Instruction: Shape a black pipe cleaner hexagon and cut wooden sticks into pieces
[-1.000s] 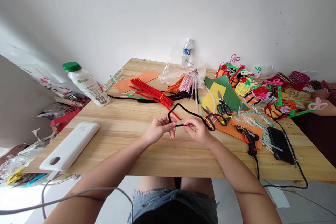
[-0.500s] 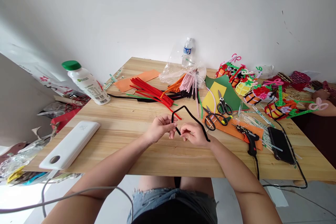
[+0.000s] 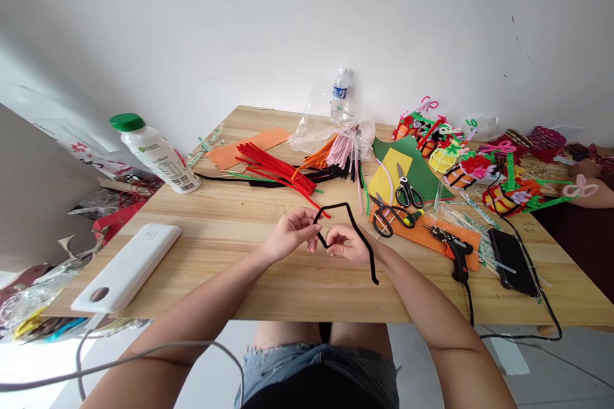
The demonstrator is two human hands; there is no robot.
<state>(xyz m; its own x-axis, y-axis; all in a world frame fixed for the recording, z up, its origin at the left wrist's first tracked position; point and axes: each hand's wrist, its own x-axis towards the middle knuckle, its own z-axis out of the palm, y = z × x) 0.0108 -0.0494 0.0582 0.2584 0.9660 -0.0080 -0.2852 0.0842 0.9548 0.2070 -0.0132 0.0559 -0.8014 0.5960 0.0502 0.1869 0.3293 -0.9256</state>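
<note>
A black pipe cleaner (image 3: 363, 238), bent at several corners, is held up above the wooden table (image 3: 230, 275). My left hand (image 3: 296, 234) pinches its left side between thumb and fingertips. The fingers of my right hand (image 3: 348, 243) are closed on its short lower end, close to my left fingertips. From there the strip rises, crosses over the top and slopes down in front of my right hand, its free end hanging below the wrist. Behind my hands lies a bundle of red pipe cleaners (image 3: 275, 166).
Two scissors (image 3: 409, 186) and a glue gun (image 3: 455, 252) lie at the right, near a phone (image 3: 513, 262). Decorated baskets (image 3: 503, 198) line the back right. A white bottle (image 3: 160, 156) and power bank (image 3: 127, 265) are at the left. Another person's hand (image 3: 592, 192) rests at the far right.
The black pipe cleaner has turned, its top corner moving right and its free end swinging down. Both hands keep their pinch and have barely moved.
</note>
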